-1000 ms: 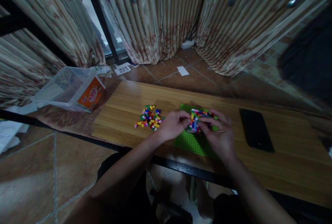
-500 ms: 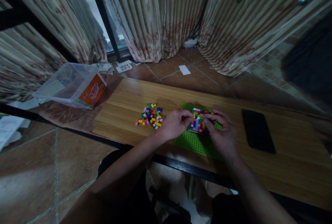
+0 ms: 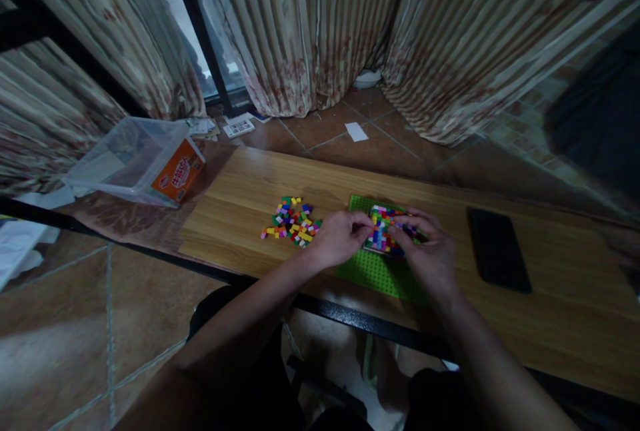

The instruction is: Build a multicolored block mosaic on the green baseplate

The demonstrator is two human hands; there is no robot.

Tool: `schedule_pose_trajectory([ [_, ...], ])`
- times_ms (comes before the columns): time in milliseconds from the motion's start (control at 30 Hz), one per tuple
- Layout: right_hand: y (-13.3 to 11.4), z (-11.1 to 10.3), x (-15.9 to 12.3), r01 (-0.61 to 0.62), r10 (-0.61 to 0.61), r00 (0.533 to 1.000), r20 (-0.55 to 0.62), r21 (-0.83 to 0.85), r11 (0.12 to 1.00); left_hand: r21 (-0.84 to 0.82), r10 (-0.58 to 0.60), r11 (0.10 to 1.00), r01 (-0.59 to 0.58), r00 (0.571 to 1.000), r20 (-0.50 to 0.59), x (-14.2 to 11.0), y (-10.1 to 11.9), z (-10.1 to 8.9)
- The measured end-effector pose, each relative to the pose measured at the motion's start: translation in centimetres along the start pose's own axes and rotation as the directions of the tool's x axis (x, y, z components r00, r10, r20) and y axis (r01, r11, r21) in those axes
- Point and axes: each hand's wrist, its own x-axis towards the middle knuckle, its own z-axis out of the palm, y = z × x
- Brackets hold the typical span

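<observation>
A green studded baseplate [image 3: 373,272] lies on the wooden table [image 3: 550,324]. On it sits a flat block of many small coloured bricks [image 3: 381,230]. My left hand [image 3: 340,239] has its curled fingers gripping the left edge of that block. My right hand [image 3: 427,259] pinches the block's right side with bent fingers and covers that edge. A loose pile of small coloured bricks [image 3: 291,222] lies on the table just left of my left hand.
A black phone [image 3: 497,250] lies flat on the table to the right. A clear plastic tub with an orange label [image 3: 143,163] stands at the far left. Striped curtains [image 3: 310,24] hang behind, and papers lie on the tiled floor.
Both hands stay on the brick block and have only shifted slightly on it. The view has tilted a little.
</observation>
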Motion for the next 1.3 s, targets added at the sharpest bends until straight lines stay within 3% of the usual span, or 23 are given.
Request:
schedule_pose_trajectory([
  [633, 0.7, 0.8, 0.1, -0.065, 0.069, 0.997, -0.045, 0.078, 0.995, 0.015, 0.015, 1.000, -0.014, 1.000, -0.013, 0.0, 0.0, 0.2],
  [767, 1.0, 0.8, 0.0, -0.078, 0.080, 0.997, -0.010, 0.106, 0.991, 0.035, 0.021, 0.999, -0.020, 1.000, -0.010, 0.0, -0.1, -0.2],
  [867, 1.0, 0.4, 0.1, -0.095, 0.091, 0.995, 0.039, 0.128, 0.987, 0.081, 0.004, 0.997, 0.000, 0.999, -0.044, 0.3, -0.9, -2.1],
  [967, 0.5, -0.3, 0.1, -0.103, 0.096, 0.994, 0.051, 0.154, 0.983, 0.239, -0.067, 0.967, 0.094, 0.991, -0.118, 0.7, -2.2, -5.4],
  [1100, -0.5, -1.3, 0.2, -0.109, 0.115, 0.993, -0.028, 0.163, 0.981, 0.495, -0.211, 0.800, 0.340, 0.931, -0.298, 0.5, -4.2, -9.7],
  [1200, -0.5, -1.5, 0.2, -0.121, 0.129, 0.991, -0.036, 0.173, 0.977, 0.547, -0.306, 0.700, 0.459, 0.885, -0.352, 0.1, -5.5, -11.2],
  [1300, -0.2, -1.5, 0.1, -0.102, 0.109, 0.993, -0.043, 0.144, 0.984, 0.604, -0.354, 0.646, 0.467, 0.884, -0.305, -0.2, -6.2, -11.4],
])
